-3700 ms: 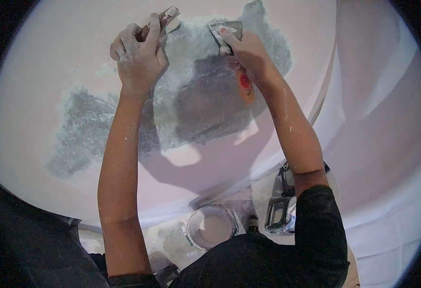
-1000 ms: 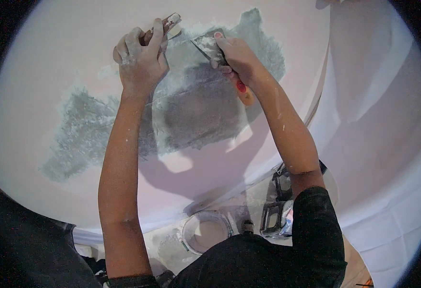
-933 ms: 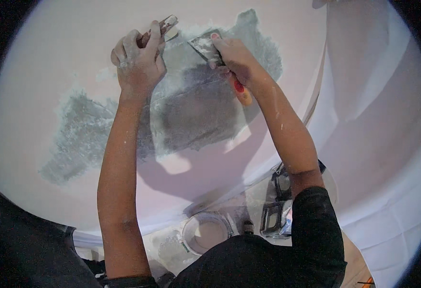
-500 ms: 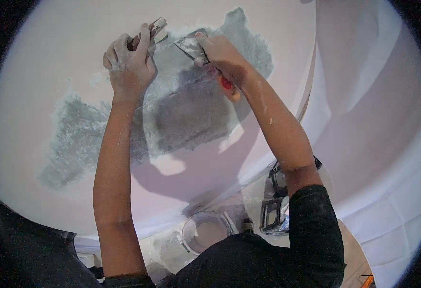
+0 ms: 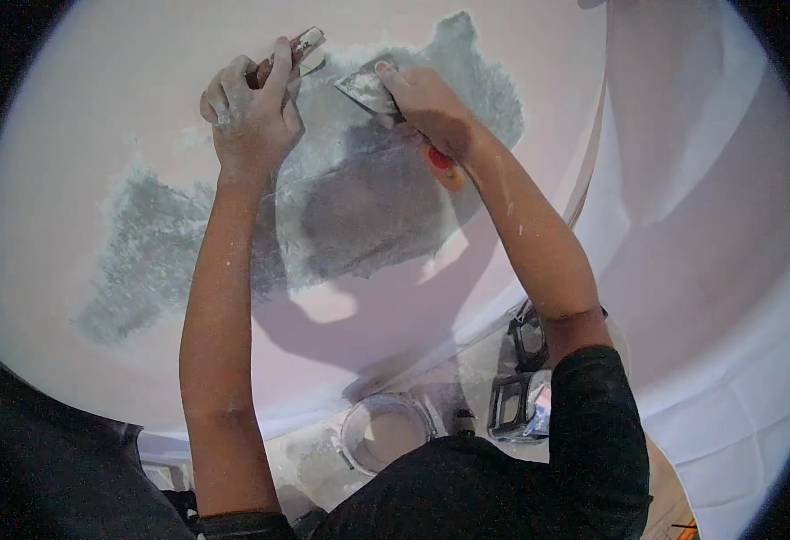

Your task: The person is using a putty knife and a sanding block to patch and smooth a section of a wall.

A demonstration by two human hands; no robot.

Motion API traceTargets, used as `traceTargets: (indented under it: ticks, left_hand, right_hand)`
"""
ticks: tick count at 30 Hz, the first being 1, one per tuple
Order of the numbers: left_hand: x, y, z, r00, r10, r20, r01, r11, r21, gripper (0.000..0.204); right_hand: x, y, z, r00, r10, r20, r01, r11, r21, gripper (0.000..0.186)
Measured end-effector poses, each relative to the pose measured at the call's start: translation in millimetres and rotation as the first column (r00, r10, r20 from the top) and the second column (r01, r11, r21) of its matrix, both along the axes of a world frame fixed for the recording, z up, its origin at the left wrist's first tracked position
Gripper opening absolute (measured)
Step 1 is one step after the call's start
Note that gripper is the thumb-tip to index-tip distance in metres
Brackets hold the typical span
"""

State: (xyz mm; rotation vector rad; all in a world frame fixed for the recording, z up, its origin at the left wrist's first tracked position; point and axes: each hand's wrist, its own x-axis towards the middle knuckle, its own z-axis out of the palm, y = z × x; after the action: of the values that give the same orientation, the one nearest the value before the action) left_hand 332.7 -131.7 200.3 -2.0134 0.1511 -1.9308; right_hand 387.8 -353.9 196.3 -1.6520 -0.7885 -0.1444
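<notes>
A wide pale surface carries a rough grey patch of filler, whose edges fade unevenly. My right hand is closed around a putty knife; its metal blade is smeared with white and lies over the upper part of the patch. The butt of its handle, red and orange, shows below my wrist. At the upper left, my left hand grips a second tool, a brown-handled scraper with white paste on its end. Most of its blade is hidden. White dust coats my left fingers.
Below the surface's lower edge stands a round bucket with pale paste in it. Black-framed objects, too partly hidden to name, lie to its right. White sheeting hangs along the right side.
The whole view has shifted slightly, so surface and hands sit a little further right. Both hands keep their tools, in nearly the same places on the patch.
</notes>
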Motion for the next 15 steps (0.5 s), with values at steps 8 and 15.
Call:
traceTargets:
  ticks: [8,15]
  left_hand:
    - [0.1,-1.2,1.1,0.998,-0.036,0.054,0.034,0.999,0.028,0.049]
    - [-0.3,-2.1,1.5,0.998,-0.042,0.054,0.041,0.999,0.021,0.047]
  right_hand:
    - [-7.3,-4.6,-0.1,0.999,-0.017,-0.048,0.013,0.996,-0.091,0.050]
    - [-13.8,-5.1,4.9,0.999,-0.009,-0.032,0.006,0.995,-0.095,0.051]
